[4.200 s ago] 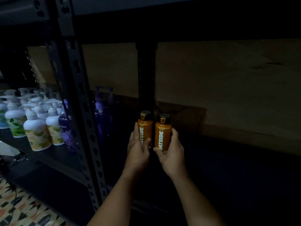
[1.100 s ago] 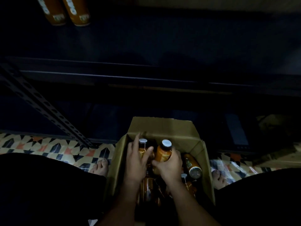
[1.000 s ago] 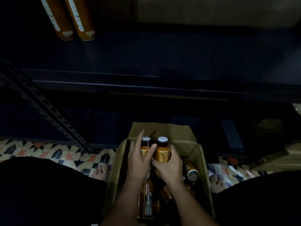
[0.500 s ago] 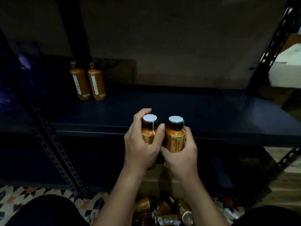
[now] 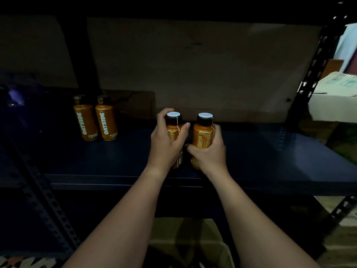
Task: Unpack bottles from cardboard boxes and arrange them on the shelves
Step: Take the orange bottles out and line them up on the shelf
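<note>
Each of the hands carries one orange bottle over the dark shelf (image 5: 270, 155): the left hand (image 5: 166, 146) is wrapped round the body of the left bottle (image 5: 172, 132), thumb up near the shoulder, and the right hand (image 5: 209, 153) is curled round the lower half of the right bottle (image 5: 203, 134). Both bottles are upright, caps toward the camera, close side by side but not plainly touching. Whether their bases rest on the shelf or hang just above it cannot be told, since the hands cover them.

Two placed bottles (image 5: 95, 122) stand together at the back left of the shelf, well apart from the pair in hand. The box (image 5: 212, 246) lies below, between the forearms (its contents are not visible here).

These look like small, full drink bottles: stiff-walled, fairly heavy for their size, with a smooth printed sleeve that could slide in a loose grip. A mid-body wrap, as now, seems the safest hold; the cap would be a poorer one. They are narrow-based, so they may tip if set down tilted or knocked against a neighbour.
</note>
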Available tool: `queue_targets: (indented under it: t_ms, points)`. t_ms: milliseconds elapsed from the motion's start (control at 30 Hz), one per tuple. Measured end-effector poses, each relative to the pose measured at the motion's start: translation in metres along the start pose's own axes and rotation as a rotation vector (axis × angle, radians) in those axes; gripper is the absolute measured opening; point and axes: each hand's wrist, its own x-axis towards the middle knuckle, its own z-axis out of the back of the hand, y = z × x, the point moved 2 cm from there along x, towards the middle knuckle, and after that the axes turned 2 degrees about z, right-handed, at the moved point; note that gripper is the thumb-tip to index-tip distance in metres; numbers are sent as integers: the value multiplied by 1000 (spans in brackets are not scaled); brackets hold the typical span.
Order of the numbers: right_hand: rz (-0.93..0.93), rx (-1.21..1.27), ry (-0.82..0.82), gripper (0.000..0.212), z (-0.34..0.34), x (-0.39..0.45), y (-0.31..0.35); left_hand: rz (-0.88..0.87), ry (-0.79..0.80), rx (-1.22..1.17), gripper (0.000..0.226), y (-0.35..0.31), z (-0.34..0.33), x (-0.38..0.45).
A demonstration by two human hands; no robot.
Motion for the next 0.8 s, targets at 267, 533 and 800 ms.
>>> queue_targets:
  t_ms: [267, 533, 800]
  points:
    - [8, -9, 28, 79, -12, 40, -20, 59, 3, 43, 56, 25, -18, 28]
    - [-46, 19, 57, 93, -8, 45, -35, 122, 32, -21, 78, 32, -24, 21]
    - [-102, 19, 37, 97, -13, 44, -39, 157, -129, 103, 109, 34, -16, 15]
